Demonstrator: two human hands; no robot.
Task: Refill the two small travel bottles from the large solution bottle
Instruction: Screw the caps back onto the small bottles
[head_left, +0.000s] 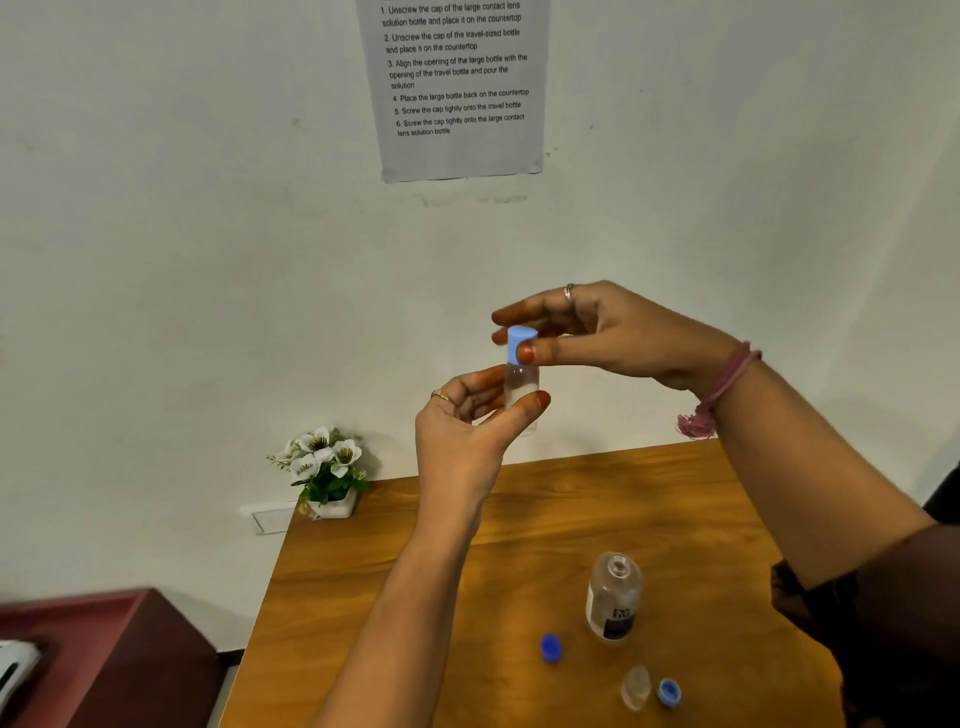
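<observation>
My left hand (462, 431) holds a small clear travel bottle (521, 395) upright in the air, well above the table. My right hand (597, 332) pinches the light blue cap (519, 340) on top of that bottle between thumb and fingers. On the wooden table (467, 597) stands the large solution bottle (614, 597), uncapped, with a dark label. A dark blue cap (551, 647) lies to its left. Nearer the front edge stands a second small clear bottle (636, 687), open, with a light blue cap (669, 692) lying beside it on the right.
A small white pot of artificial flowers (327, 470) sits at the table's far left corner. A printed instruction sheet (457, 88) hangs on the white wall. A dark red cabinet (114, 660) stands to the left of the table.
</observation>
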